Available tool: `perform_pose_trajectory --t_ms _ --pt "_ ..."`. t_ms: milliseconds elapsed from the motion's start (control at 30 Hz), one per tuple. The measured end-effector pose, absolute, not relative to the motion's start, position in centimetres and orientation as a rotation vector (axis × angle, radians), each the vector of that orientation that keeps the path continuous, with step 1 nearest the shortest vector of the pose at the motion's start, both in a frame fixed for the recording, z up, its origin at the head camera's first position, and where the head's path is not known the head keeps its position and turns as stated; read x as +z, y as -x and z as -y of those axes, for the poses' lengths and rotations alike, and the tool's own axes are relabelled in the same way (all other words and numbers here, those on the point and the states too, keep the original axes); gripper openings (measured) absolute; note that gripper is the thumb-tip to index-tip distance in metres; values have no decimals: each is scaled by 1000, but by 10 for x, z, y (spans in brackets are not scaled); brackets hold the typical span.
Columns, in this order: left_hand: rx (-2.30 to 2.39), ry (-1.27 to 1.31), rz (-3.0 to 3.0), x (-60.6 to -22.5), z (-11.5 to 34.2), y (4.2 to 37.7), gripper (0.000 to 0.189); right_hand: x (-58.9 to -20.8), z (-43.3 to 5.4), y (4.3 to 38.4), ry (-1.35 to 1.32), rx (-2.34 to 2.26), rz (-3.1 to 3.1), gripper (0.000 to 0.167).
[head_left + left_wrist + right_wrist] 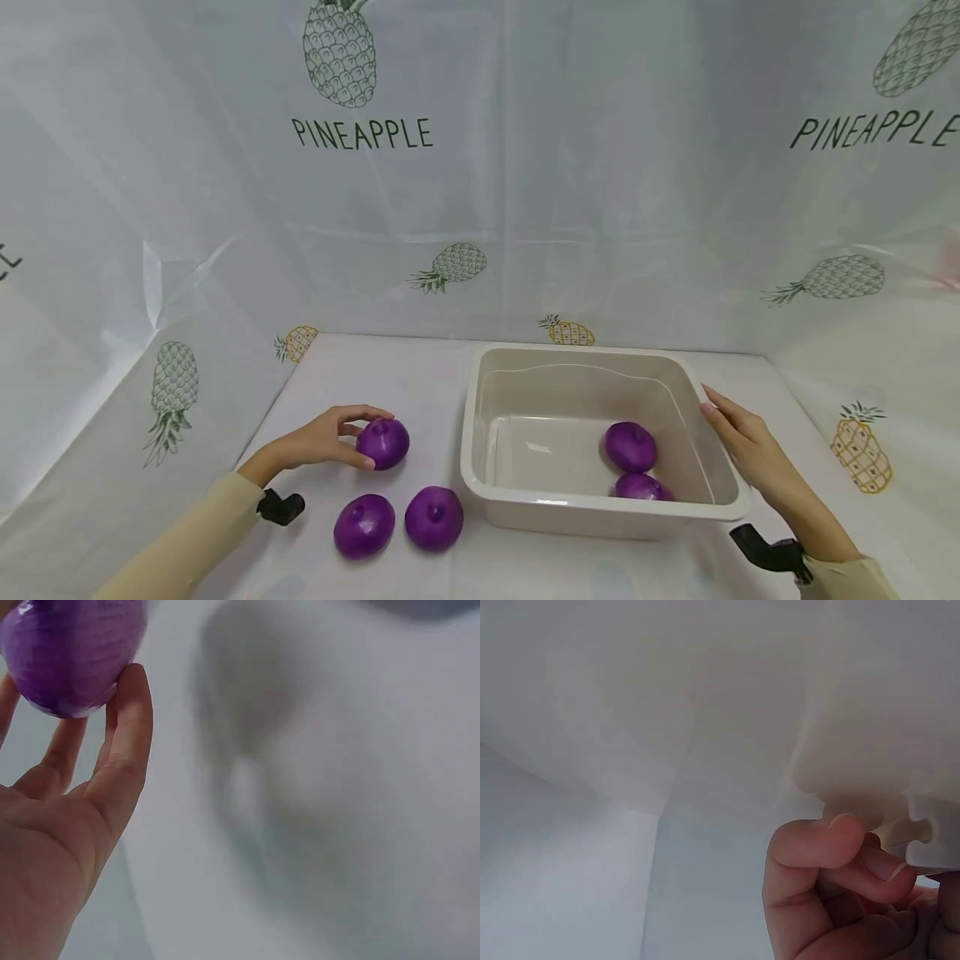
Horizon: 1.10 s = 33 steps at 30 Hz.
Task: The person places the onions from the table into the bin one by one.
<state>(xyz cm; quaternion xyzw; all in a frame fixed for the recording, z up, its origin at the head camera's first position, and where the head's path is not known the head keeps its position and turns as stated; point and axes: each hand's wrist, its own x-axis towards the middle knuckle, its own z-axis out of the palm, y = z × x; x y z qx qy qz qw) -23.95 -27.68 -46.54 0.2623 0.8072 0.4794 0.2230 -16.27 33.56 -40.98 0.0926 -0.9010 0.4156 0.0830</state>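
Note:
My left hand (330,437) holds a glossy purple onion (383,443) between thumb and fingers, left of a beige plastic bin (551,518). In the left wrist view the fingertips press around the onion (75,656), and a blurred shadow falls on the white surface beside it. Nearer to me lie two more purple onions, one at left (364,527) and one (434,518) close to the bin. Inside the bin, two onions (631,447) rest toward the right side, the nearer partly hidden by the front wall. My right hand (753,446) grips the bin's right rim, with fingers curled beneath it (817,855).
A white cloth covers the table (390,358). Behind and at both sides rises a pale sheet (600,183) printed with pineapples. Black straps with camera mounts sit on both wrists.

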Motion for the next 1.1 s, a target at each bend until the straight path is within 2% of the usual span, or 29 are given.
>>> perform_pose_trajectory --t_ms 500,800,1100 --pt "1471 -844 -2163 -384 225 264 71 -410 -337 163 -275 1235 2688 49" --pt "1361 -1033 -2097 -341 165 284 70 -409 -337 162 -253 1233 2701 50" --pt "1198 -1210 -2028 -317 97 293 68 -408 -333 162 -229 1252 2707 51"
